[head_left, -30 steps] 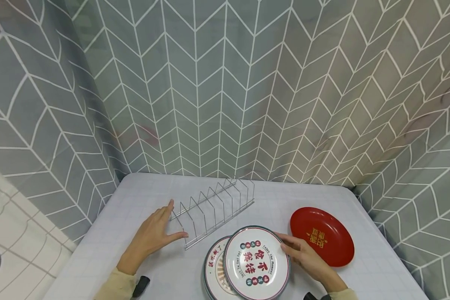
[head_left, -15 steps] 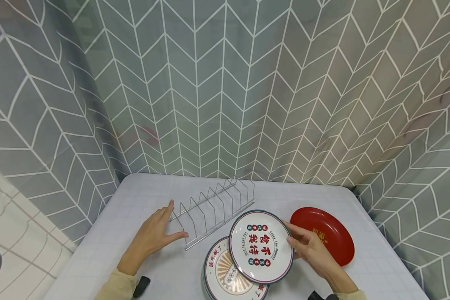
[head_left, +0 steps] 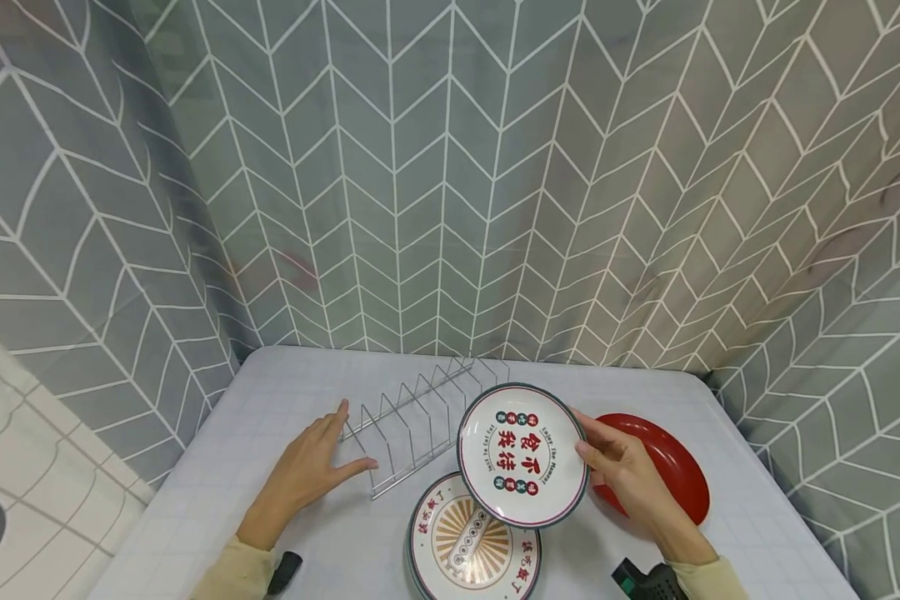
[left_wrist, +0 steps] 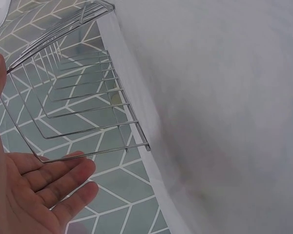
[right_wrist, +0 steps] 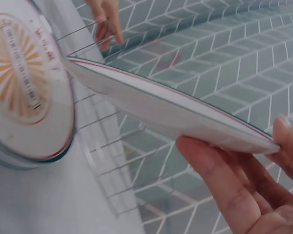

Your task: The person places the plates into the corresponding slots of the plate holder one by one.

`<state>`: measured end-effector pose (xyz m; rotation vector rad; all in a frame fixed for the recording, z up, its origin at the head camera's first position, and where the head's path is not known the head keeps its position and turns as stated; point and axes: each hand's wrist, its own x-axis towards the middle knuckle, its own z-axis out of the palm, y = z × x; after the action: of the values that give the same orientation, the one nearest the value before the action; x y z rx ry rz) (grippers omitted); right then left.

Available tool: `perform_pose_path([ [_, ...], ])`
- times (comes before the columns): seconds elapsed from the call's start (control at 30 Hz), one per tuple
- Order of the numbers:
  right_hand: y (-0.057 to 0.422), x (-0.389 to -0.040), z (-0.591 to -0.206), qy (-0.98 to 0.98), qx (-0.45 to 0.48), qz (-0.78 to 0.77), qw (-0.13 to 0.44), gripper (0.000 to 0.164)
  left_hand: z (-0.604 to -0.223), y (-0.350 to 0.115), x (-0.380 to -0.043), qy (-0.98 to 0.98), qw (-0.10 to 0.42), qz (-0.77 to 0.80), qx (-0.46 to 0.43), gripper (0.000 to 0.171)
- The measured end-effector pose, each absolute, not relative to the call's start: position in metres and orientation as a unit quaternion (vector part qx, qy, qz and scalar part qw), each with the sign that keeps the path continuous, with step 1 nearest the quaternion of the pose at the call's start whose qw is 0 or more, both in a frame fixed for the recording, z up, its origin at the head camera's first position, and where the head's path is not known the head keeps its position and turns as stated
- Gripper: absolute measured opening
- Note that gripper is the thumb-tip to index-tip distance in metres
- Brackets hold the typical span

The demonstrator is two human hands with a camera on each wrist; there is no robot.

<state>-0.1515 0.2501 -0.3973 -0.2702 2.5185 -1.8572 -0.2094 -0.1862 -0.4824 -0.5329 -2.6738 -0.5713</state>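
Observation:
My right hand [head_left: 633, 479] pinches the right rim of a white plate [head_left: 523, 500] with red characters and a dark edge. In the right wrist view, the thumb is on the rim and the fingers support the plate's underside [right_wrist: 156, 114]. This plate is raised and tilted above a stack of white plates [head_left: 472, 554], whose top one bears an orange sunburst. My left hand [head_left: 300, 475] is at the left end of a silver wire plate rack [head_left: 412, 472]. Thumb and fingers are spread around its end wire, the fingers [left_wrist: 63, 183] fairly straight against it.
A red oval plate [head_left: 671, 458] with gold lettering lies at the right, partly hidden behind my right hand. White cloth covers the table [head_left: 300, 375]. A grey patterned curtain [head_left: 420, 208] encloses the back and sides.
My right hand has lifted the white plate off the stack and carried it away from me towards the rack, uncovering the sunburst plate. The left hand has stayed at the rack.

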Motion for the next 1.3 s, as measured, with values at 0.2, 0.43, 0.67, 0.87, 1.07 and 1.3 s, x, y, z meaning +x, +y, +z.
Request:
perform_pose_path([
  [0.2,0.225,-0.169,-0.374,0.798,-0.085,-0.596,-0.013,0.051,-0.483,-0.188,-0.209,-0.946,0.165,-0.213,-0.181,0.108],
  [0.43,0.192,-0.194,-0.358,0.778,-0.089,-0.621,-0.01,0.05,-0.486,-0.187,-0.21,-0.945,0.164,-0.22,-0.176,0.107],
  [0.67,0.161,-0.218,-0.357,0.755,-0.122,-0.644,0.008,0.05,-0.488,-0.184,-0.211,-0.945,0.16,-0.223,-0.176,0.106],
  [0.87,0.137,-0.226,-0.359,0.763,-0.124,-0.635,0.003,0.049,-0.487,-0.182,-0.211,-0.947,0.161,-0.218,-0.171,0.108],
  [1.07,0.116,-0.228,-0.362,0.775,-0.133,-0.618,-0.001,0.048,-0.485,-0.182,-0.211,-0.947,0.166,-0.218,-0.17,0.109],
  [1.3,0.096,-0.23,-0.369,0.784,-0.156,-0.601,-0.002,0.046,-0.483,-0.183,-0.209,-0.949,0.154,-0.221,-0.163,0.11],
])
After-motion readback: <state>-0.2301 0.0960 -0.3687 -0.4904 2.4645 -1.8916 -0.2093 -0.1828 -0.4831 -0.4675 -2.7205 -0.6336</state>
